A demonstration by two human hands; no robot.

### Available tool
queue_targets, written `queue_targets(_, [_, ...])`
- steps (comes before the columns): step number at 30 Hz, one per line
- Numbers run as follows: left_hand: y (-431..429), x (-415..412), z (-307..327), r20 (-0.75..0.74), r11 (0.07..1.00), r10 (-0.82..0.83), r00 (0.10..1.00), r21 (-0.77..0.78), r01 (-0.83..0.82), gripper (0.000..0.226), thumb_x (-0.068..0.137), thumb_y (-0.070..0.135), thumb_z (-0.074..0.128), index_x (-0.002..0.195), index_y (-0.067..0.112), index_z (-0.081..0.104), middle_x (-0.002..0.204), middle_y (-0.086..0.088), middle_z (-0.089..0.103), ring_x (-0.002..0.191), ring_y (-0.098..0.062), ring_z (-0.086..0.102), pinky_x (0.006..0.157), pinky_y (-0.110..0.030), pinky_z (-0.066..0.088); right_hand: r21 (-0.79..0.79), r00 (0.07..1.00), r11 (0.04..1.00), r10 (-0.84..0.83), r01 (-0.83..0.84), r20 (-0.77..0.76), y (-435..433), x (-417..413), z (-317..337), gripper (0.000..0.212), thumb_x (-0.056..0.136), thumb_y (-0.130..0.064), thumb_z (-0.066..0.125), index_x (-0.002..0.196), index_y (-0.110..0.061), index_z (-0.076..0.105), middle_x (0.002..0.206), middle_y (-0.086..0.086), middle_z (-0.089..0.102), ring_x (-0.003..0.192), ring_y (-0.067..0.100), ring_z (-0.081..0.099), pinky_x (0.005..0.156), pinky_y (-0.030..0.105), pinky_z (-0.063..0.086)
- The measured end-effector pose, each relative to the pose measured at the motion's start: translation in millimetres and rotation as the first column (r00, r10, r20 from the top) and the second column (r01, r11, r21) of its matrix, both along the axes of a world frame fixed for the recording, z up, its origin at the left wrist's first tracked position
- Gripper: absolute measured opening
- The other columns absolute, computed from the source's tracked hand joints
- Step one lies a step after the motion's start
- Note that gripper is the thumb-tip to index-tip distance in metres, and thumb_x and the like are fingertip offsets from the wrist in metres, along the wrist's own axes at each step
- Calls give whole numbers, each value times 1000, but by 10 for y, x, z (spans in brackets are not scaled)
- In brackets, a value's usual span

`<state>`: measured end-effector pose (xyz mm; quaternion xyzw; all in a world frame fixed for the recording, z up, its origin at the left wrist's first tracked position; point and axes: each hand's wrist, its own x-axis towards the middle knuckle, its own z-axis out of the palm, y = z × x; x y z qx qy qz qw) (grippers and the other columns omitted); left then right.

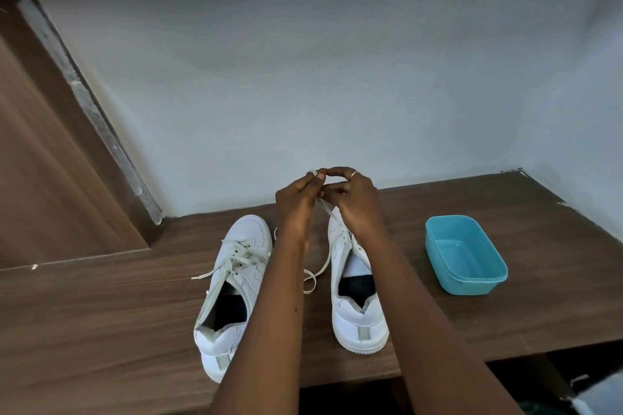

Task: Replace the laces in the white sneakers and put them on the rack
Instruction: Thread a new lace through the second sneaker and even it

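Pale grey-white wall (303,77) across the back, filling most of the view. Below it, a dark wood-grain tabletop (101,313), running from the left edge to the right corner. At far left, a brown wooden panel (40,162), edged by a rough grey strip.

On the tabletop, 2 white sneakers side by side, toes toward the wall, heels toward the near edge. Left sneaker (251,232) laced, its lace ends loose over the tongue and trailing off to the left. Right sneaker (357,323) just beside it, tongue laid open, laced only near the toe as far as can be seen. To the right of the shoes, well apart from them, a rectangular blue plastic tub (472,286), upright.

Raised above the toe of the right sneaker, left hand (296,202) and right hand (357,202) touching each other, fingers of both curled, pinching 1 white shoelace (325,212) at the fingertips. From the hands, lace stretched down to the eyelets near that shoe's toe; another stretch lying looped on the wood between the 2 shoes. On a finger of the right hand, a thin ring (354,174).
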<state>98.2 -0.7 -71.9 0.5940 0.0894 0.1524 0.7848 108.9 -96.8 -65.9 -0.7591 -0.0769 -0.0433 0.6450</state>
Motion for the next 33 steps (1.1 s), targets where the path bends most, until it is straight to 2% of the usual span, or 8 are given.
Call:
queue_targets(5, [139, 9, -8, -33, 998, 35, 999, -42, -36, 8, 85, 11, 68, 90, 14, 74, 97, -3, 72, 95, -16, 63, 83, -27, 47, -226, 994, 968, 95, -105, -54, 26, 0, -41, 26, 84, -3, 56, 104, -17, 48, 85, 7, 65, 70, 15, 59, 61, 23, 44])
queue_targets(10, [231, -15, 28, -27, 992, 58, 998, -114, -60, 17, 86, 7, 64, 102, 3, 70, 107, -8, 70, 111, -19, 62, 96, -27, 47, -672, 937, 653, 250, -348, -243, -60, -24, -107, 21, 82, 3, 54, 75, -17, 49, 74, -4, 51, 75, 14, 51, 57, 19, 35])
queue_targets(16, [254, -52, 36, -50, 992, -62, 997, -110, 56, 13, 88, 9, 61, 97, 5, 70, 104, -9, 69, 109, -19, 62, 93, -23, 49, -169, 970, 956, 225, -238, -95, 110, -21, -27, 22, 85, -12, 64, 106, -12, 67, 100, 5, 71, 98, 16, 65, 90, 29, 49])
queue_targets(19, [248, -64, 26, -55, 988, -133, 990, -83, 128, 12, 89, 12, 61, 94, 8, 71, 74, 4, 68, 99, -16, 63, 77, -12, 51, -5, 988, 989, 149, -149, -45, 184, -54, -42, 8, 82, -8, 69, 86, -15, 71, 84, 5, 71, 89, 20, 68, 92, 37, 51])
queue_targets(23, [265, -64, 40, -48, 996, -80, 996, -37, 79, 7, 85, 12, 67, 88, 10, 73, 89, -4, 67, 91, -16, 58, 83, -25, 48, -184, 988, 973, 122, -137, -95, 133, -59, -41, 6, 77, -2, 70, 82, -6, 72, 84, 12, 72, 86, 26, 68, 84, 37, 52])
queue_targets(28, [323, -38, 90, -14, 1000, 6, 1000, 15, -6, 9, 84, 13, 68, 91, 16, 74, 99, -5, 67, 102, -17, 62, 92, -27, 45, -720, 925, 580, 241, -381, -295, 86, -61, -81, 28, 78, -8, 73, 59, -20, 57, 66, -9, 56, 78, 11, 55, 80, 29, 46])
queue_targets(30, [329, -34, 84, -27, 1000, -11, 1000, -6, 11, 10, 84, 12, 68, 89, 16, 75, 95, -4, 66, 98, -17, 61, 91, -28, 44, -677, 913, 613, 287, -407, -290, 80, -73, -60, 25, 79, -9, 73, 62, -19, 58, 66, -9, 55, 71, 7, 52, 65, 19, 41])
queue_targets(33, [316, -60, 64, -75, 997, -76, 994, 1, 76, 8, 82, 13, 68, 84, 16, 76, 95, -4, 68, 97, -15, 62, 83, -27, 49, -369, 947, 873, 276, -320, -166, 91, -68, -29, 14, 82, -16, 70, 94, -10, 70, 88, -1, 70, 88, 12, 64, 74, 18, 45])
